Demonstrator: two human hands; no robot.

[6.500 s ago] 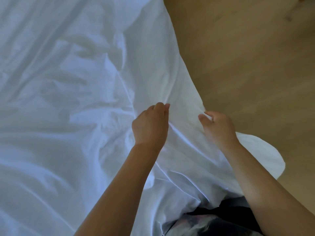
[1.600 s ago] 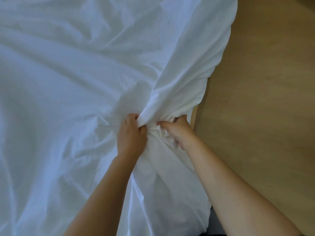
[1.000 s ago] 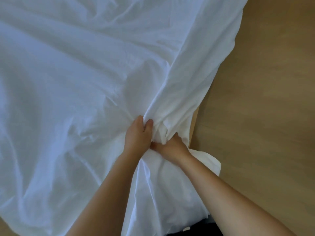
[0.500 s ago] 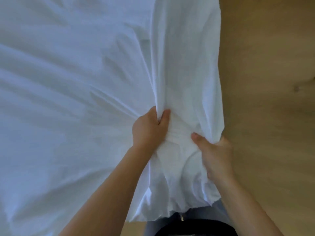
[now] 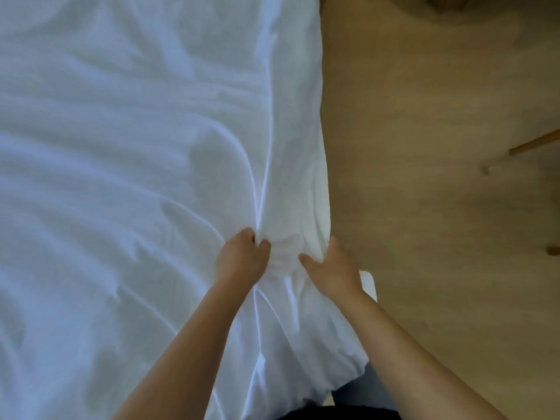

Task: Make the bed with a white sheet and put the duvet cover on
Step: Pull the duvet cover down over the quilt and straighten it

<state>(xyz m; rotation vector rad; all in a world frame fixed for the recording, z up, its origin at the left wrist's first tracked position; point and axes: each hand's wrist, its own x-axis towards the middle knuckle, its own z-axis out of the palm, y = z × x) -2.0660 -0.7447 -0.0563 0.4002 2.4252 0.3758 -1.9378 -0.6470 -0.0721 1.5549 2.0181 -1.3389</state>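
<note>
While both hands gather it near its right edge, the white sheet (image 5: pixel 121 147) lies spread and creased, filling the left and middle of the view.
The left hand (image 5: pixel 242 263) is a closed fist, its fingers curled round a bunch of cloth from which long folds fan outward. Just beside it, the right hand (image 5: pixel 333 272) holds the sheet's right edge, with the thumb stretched across the gathered cloth and the fingers wrapped behind the hem, their tips hidden. Below the hands the sheet hangs in loose pleats. To the right lies a wooden floor (image 5: pixel 439 207), with a slanted wooden bar (image 5: pixel 535 145) near the far right border. Dark clothing (image 5: pixel 348 413) shows at the bottom.
</note>
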